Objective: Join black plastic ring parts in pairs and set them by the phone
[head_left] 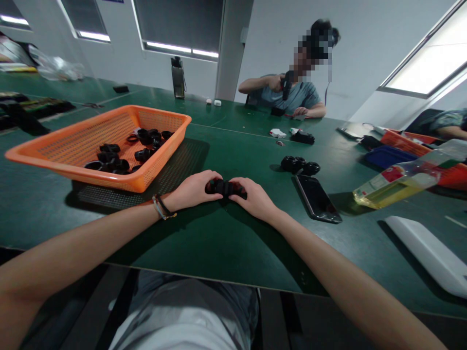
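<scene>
Both of my hands meet near the middle of the green table, close in front of me. My left hand has its fingers closed round the left end of a black part. Round the right end of the same part curl the fingers of my right hand. The part lies level between them, its ends partly hidden by my fingers. An orange mesh basket to the left holds several black ring-like parts. More black round parts lie to the right, beyond my right hand.
A phone, a tilted bottle with yellow liquid and a white box lie on the right. Across the table a person holds a dark tool. A dark bottle stands at the back; orange and blue trays sit far right.
</scene>
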The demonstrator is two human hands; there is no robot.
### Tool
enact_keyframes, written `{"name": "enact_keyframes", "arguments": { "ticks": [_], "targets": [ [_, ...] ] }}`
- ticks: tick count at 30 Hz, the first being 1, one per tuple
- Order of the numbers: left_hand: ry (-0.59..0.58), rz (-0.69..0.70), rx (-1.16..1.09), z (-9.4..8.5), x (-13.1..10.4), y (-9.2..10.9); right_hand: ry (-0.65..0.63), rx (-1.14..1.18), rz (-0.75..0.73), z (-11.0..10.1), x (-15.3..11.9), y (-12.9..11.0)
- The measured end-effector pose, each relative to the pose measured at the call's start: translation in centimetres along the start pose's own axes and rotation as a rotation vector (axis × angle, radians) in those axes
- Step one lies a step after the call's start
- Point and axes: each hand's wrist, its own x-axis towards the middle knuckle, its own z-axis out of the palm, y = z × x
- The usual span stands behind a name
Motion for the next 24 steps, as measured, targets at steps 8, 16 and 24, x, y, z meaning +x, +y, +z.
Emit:
{"name": "enact_keyframes", "arguments": {
  "ticks": [8, 16, 24],
  "targets": [
    [-0.006, -0.011, 0.011, -0.05, 0.04, 0.06, -0.025, -0.010, 0.042, -0.16, 0.05, -0.33],
    [0.002, -0.004, 0.012, 0.04, 0.03, -0.14, -0.015, -0.010, 0.025, -0.06, 0.00, -0.16],
    [0.003, 0.000, 0.015, -0.01, 0.08, -0.03, -0.021, -0.032, 0.026, 0.04, 0.05, -0.11]
  ]
}}
